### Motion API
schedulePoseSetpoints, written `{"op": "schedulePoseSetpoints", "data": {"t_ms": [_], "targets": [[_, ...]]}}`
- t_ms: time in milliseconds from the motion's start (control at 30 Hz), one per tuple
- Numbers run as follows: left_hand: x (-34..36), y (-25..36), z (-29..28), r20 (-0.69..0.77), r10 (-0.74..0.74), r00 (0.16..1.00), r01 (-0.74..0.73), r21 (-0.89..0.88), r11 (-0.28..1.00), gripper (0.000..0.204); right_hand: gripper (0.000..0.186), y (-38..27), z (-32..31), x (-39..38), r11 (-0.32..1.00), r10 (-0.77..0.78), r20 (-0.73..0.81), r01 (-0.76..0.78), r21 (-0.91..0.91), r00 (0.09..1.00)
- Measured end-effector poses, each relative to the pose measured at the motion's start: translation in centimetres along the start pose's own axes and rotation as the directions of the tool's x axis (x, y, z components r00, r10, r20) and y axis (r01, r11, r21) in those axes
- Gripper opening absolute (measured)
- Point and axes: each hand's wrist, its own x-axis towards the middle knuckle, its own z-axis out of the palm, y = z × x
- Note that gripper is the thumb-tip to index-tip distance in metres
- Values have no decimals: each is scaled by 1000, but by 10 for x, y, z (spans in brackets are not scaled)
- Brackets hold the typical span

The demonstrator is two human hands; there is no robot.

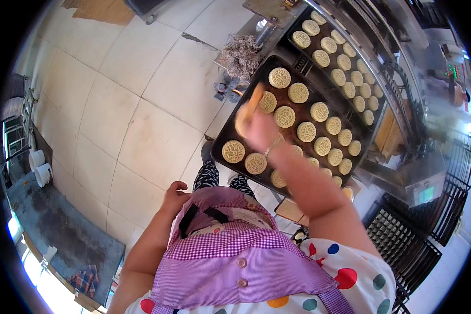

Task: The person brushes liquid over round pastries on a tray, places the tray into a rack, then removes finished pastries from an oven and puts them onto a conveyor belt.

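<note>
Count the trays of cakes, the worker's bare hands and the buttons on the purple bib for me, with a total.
Trays of round cakes: 2
Bare hands, left hand and right hand: 2
Bib buttons: 2
Total: 6

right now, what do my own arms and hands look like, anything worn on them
Your left hand and right hand are ungloved, the right blurred. A thin band circles your right wrist. Your right sleeve is short, white with red, blue and green dots.
</note>
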Motion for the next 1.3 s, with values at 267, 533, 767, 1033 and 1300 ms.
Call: {"op": "schedulePoseSetpoints", "data": {"t_ms": [267, 533, 767, 1033, 1300], "targets": [[7, -11, -7, -3, 28, 1000, -28, -11, 1000, 35, 21, 24, -101, 88, 953, -21, -228, -49, -299, 974], [13, 3, 8, 37, 106, 994, -107, 13, 994, 35, 21, 19, 1, -94, 972, -209, 67, 200, 123, 976], [14, 23, 32, 74, 104, 992, -112, 113, 987, 34, 20, 130, -100, -23, 995, 104, -425, -95, 44, 899], [2, 34, 81, 121, 116, 986, -144, 256, 956, 32, 22, 80, -27, -208, 889, 53, -144, 19, 457, 988], [-9, 54, 131, 201, 131, 971, -188, 296, 937, 32, 33, 305, -184, -213, 874, 473, -496, -459, 161, 728]]}}
